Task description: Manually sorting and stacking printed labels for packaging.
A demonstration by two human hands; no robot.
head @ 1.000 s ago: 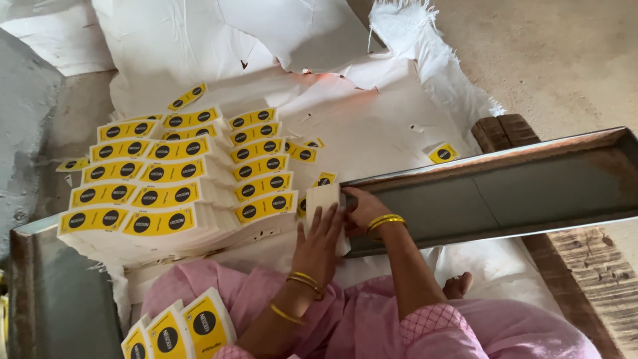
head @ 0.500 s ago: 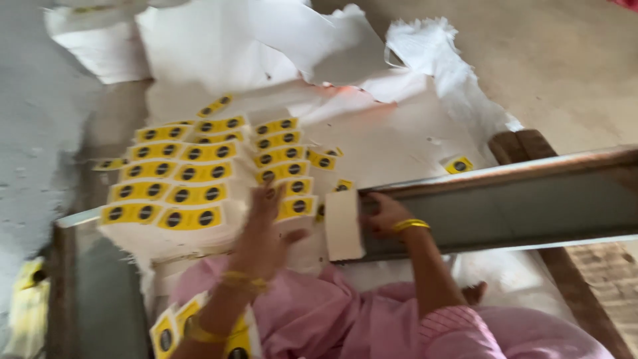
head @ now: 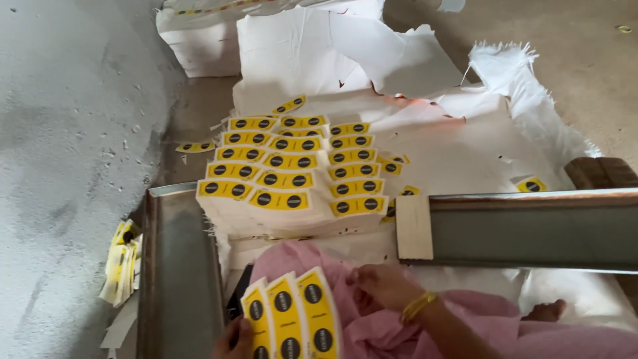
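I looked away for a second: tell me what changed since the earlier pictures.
Both hands left the metal tray's end and dropped to the lap. The left hand now holds fanned yellow labels; the right hand rests on pink cloth. The rows of stacked labels stayed put.

The floor [head: 73, 133] is grey and rough, like concrete. A big white sheet [head: 465, 153] with torn edges is spread on it in the middle. On the sheet sit rows of white paper stacks, each topped with a yellow label with black dots [head: 279, 199]. A few loose yellow labels [head: 531, 185] lie on the sheet to the right. One more label [head: 195, 147] lies on the floor just left of the rows. On the near left, a small heap of yellow labels [head: 121, 262] lies on the floor beside a metal tray [head: 179, 266].
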